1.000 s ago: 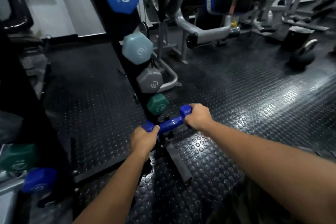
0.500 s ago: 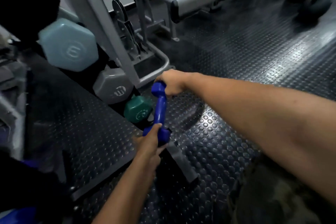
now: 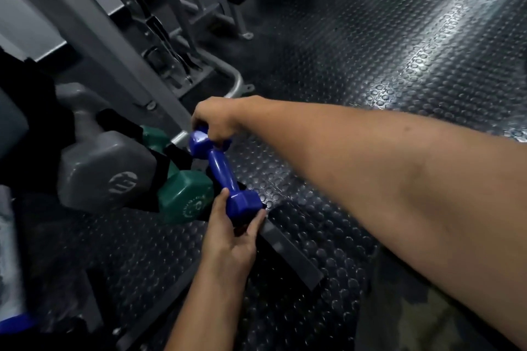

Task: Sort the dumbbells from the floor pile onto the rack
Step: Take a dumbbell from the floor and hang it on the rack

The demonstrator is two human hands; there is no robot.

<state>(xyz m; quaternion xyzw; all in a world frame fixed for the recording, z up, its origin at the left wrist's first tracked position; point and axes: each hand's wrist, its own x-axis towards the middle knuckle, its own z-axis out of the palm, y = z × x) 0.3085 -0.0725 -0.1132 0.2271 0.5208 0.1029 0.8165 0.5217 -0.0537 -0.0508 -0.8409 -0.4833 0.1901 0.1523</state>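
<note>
Head view looks down at a small glossy blue hex-ended dumbbell [image 3: 221, 175], and I place everything else from it. It lies at a slant, one end far and to the left, the other near and to the right, low over the black studded rubber floor [image 3: 328, 71].

My right hand [image 3: 215, 122] comes in from the right on a long, nearly straight forearm that crosses most of the picture. The wrist bends down and the fingers curl over the far blue head, clasping it from above.

My left hand [image 3: 231, 239] rises from the bottom edge, palm turned up towards the camera. Thumb on the left and fingers on the right wrap round the near blue head, cupping it from below. So both hands grasp the same dumbbell, one at each end, with the slim handle bare between them.

Just left of the handle, touching or almost touching it, sits a dark green hex dumbbell [image 3: 185, 196] in the black rack [image 3: 168, 164]. Left of that again is a larger grey hex dumbbell [image 3: 105, 171] with a pale logo on its face. I cannot tell whether the blue dumbbell rests on the rack yet.

Under its near end a flat grey metal foot bar [image 3: 291, 251] runs away to the lower right. Beyond its far end stands the grey steel frame of a gym machine [image 3: 119, 45], blurred.
</note>
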